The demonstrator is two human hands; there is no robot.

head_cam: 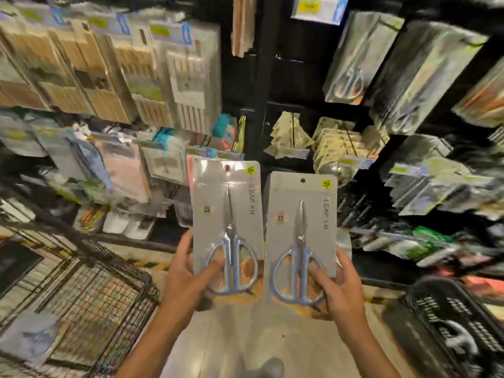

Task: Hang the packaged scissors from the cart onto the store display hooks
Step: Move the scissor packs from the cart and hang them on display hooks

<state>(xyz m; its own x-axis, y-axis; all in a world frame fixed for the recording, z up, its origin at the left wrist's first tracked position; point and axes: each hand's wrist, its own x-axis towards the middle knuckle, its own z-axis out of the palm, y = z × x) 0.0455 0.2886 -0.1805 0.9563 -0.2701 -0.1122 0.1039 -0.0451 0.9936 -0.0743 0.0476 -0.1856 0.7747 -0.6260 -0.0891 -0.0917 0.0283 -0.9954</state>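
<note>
Two packs of scissors are held up side by side before the display, one in each hand. The left hand [188, 271] grips the left scissors pack [227, 214] at its lower left edge, thumb curled over the front near the handle loop, fingers behind the card. The right hand [336, 290] grips the right scissors pack [301, 227] at its lower right corner, thumb pressed on the front by the handles, fingers wrapped behind. Both cards stand upright, hang holes at the top, edges just beside each other. A wire cart [90, 290] sits at lower left. Display hooks [351, 140] with hanging goods fill the rack behind; the picture there is blurred.
</note>
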